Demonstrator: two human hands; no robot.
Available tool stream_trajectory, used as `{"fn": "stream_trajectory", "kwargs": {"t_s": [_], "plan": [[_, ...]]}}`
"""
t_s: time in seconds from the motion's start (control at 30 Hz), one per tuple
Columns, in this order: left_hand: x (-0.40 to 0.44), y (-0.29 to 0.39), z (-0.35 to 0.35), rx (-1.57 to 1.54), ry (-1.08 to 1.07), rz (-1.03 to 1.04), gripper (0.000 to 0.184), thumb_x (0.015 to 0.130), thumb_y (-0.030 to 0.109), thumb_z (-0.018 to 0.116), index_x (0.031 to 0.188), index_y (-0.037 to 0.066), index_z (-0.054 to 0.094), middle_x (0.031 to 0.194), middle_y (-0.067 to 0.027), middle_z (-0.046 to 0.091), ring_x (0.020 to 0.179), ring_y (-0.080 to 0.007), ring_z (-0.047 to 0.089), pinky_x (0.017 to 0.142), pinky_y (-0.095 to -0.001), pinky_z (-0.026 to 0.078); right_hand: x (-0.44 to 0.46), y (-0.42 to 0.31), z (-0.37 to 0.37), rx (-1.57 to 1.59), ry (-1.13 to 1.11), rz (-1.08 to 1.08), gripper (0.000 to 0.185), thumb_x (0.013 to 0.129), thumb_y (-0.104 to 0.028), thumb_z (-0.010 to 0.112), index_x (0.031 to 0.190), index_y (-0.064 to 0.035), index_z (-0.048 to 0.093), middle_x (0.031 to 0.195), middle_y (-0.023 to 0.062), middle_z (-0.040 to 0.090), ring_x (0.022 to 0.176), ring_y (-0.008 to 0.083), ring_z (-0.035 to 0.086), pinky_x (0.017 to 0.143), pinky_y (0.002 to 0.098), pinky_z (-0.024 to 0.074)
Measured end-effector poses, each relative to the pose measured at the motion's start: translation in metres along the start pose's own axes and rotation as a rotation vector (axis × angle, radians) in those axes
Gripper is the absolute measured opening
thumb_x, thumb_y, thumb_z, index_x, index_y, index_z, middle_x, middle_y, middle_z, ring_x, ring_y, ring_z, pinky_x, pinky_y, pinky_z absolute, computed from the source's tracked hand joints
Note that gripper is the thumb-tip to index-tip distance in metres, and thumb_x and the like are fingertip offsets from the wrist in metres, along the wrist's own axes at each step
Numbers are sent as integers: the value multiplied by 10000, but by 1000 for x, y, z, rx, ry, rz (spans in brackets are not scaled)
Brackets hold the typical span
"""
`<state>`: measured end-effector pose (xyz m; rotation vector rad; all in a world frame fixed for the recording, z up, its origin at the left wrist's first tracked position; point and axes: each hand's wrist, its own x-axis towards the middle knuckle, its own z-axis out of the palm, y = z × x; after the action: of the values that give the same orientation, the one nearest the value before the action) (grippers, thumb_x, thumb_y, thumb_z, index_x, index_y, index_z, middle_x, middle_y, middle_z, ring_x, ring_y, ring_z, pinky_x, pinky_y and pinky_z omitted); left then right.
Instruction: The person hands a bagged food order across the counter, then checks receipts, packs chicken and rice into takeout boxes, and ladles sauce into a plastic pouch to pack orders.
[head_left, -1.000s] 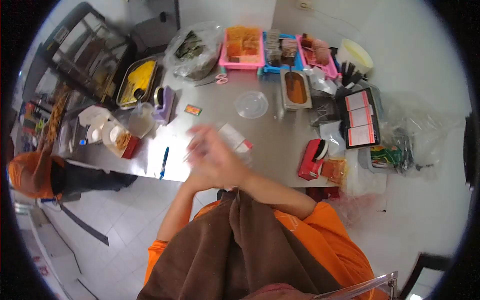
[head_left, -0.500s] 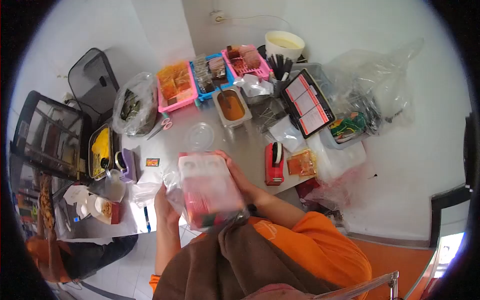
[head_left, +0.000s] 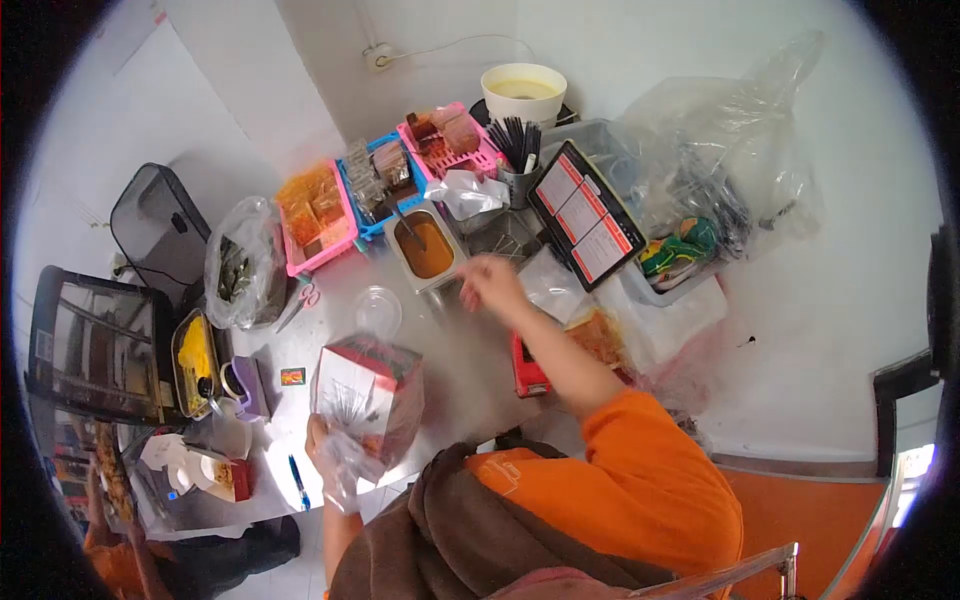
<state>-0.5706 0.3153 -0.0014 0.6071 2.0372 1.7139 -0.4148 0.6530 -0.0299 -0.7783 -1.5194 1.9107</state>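
My left hand [head_left: 320,447] grips the gathered part of a clear plastic bag that wraps a red and white box [head_left: 350,385] at the table's front edge. My right hand [head_left: 490,285] is raised over the table, its fingers loosely bent and apart, with nothing visible in them. It is nearest to the metal container of orange sauce [head_left: 428,250] and the tablet [head_left: 585,215]. Below my right forearm, a red tape dispenser [head_left: 528,370] is partly hidden. A round clear lid [head_left: 377,313] lies just beyond the box.
Pink and blue baskets [head_left: 345,240] of packets line the back, beside a cup of black sticks [head_left: 515,150]. Scissors [head_left: 300,300], a purple tape dispenser [head_left: 247,388] and a pen [head_left: 300,480] lie to the left. At lower left, another person's arms [head_left: 130,520] show.
My right hand has left the box and moved forward and right across the table. The bagged box has turned and shifted left, now held by my left hand alone. The view has tilted.
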Motion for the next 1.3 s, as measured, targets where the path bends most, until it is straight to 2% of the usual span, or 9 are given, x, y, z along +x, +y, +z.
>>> {"fn": "stream_trajectory", "kwargs": {"t_s": [0.03, 0.2, 0.27, 0.4, 0.6, 0.8, 1.1, 1.2, 1.3], "plan": [[7, -32, -5, -38, -57, 52, 194, 835, 180, 419, 743, 13, 452, 722, -46, 448, 646, -137, 416, 549, -267, 357, 34, 5, -20, -643, 288, -364, 209, 830, -191, 536, 850, 0, 620, 654, 143, 613, 562, 185, 606, 515, 316, 499], [-6, -88, 0, 1029, 145, 572, 218, 849, 160, 442, 897, -30, 539, 807, -149, 582, 659, -328, 537, 603, -396, 416, 103, 47, -64, -1565, 178, 91, 191, 779, -50, 492, 864, 0, 656, 878, 168, 643, 825, 309, 635, 704, 374, 517], [-22, -30, 22, 764, -96, 69, 229, 839, 122, 460, 969, -44, 549, 823, -208, 603, 697, -419, 532, 636, -438, 421, 115, 58, -69, -1579, 181, 135, 192, 774, -46, 496, 868, -9, 660, 910, 165, 640, 860, 308, 629, 722, 375, 515], [-27, -39, 23, 219, 18, -279, 293, 879, 232, 502, 905, -56, 550, 739, -97, 592, 655, -206, 545, 594, -333, 433, 115, 51, -68, -1623, 47, 194, 204, 769, -35, 492, 882, -18, 661, 933, 176, 634, 880, 303, 625, 729, 378, 514], [-30, -32, 27, 175, 18, -337, 302, 873, 272, 522, 890, -26, 567, 724, -69, 551, 643, -141, 505, 565, -286, 423, 103, 31, -71, -1621, 17, 94, 179, 763, -54, 509, 850, -15, 660, 908, 191, 631, 854, 345, 619, 722, 403, 510], [-26, -6, 28, 872, -283, 221, 124, 784, 117, 514, 822, 20, 581, 755, -154, 533, 700, -298, 537, 624, -366, 441, 88, 13, -79, -1399, 217, -74, 141, 730, -41, 502, 847, 1, 568, 850, 233, 601, 831, 385, 592, 713, 471, 475], [-21, -42, 9, 735, -282, 431, 229, 677, 125, 549, 895, 56, 570, 946, -129, 555, 921, -298, 535, 809, -360, 432, 108, 41, -127, -1460, 222, -425, 194, 766, -223, 583, 756, -37, 635, 785, 185, 614, 762, 364, 594, 664, 446, 467], [-16, -56, 12, 622, -314, 410, 231, 712, 174, 550, 908, 52, 564, 972, -132, 547, 946, -299, 519, 828, -363, 422, 107, 37, -129, -1225, 284, -349, 208, 749, -198, 614, 765, 9, 627, 778, 187, 628, 731, 340, 603, 652, 421, 459], [-14, -49, 7, 520, -351, 609, 247, 722, 216, 545, 898, 44, 554, 958, -139, 539, 931, -316, 509, 813, -369, 414, 79, 15, -79, -1066, 474, -738, 69, 795, -17, 528, 807, 18, 587, 823, 152, 599, 777, 301, 575, 702, 368, 455]]}}
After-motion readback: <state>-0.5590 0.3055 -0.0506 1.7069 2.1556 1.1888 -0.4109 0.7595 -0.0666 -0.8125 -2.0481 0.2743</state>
